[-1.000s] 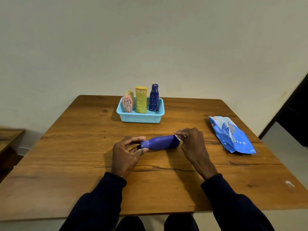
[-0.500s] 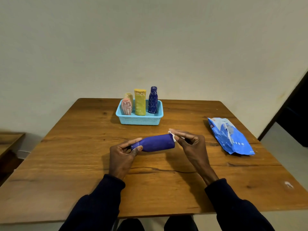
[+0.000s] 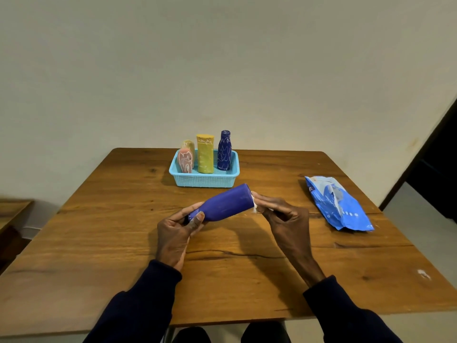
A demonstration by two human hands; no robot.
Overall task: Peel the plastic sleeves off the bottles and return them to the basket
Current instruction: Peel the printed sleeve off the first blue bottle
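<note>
**Asker:** From the head camera, what is hidden or hard to make out?

**Me:** The narrow end of the purple bottle [image 3: 227,203] sits under the fingers of my left hand [image 3: 174,233], so its cap does not show. The white strip [image 3: 254,207] at the wide end is mostly covered by my right hand [image 3: 284,219]. Only a small pale edge shows, and I cannot tell what it is made of. In the basket [image 3: 205,181], a pale bottle [image 3: 189,144] stands mostly hidden behind the pink bottle [image 3: 185,163]. My dark sleeves [image 3: 138,315] are cut off at the bottom edge. The print on the blue packet [image 3: 338,204], right of centre, is too small to read.

**Asker:** Where is the bottle, and how do you hold it?

**Me:** It is in the middle of the frame, just below the basket, over the wooden table [image 3: 99,243]. It is tilted, with the wide end up and to the right. My left thumb and fingers curl round the narrow end. My right thumb and fingertips pinch the white strip against the wide end.

**Asker:** How does it look?

**Me:** Plain, smooth purple with no pattern, tapering towards my left hand.

**Asker:** And the others?

**Me:** They stand upright in the light blue basket, above centre. The pink one is at the left, the yellow bottle [image 3: 205,157] is in the middle, and the dark blue bottle [image 3: 224,151] is at the right. All three carry pale squiggles.
</note>
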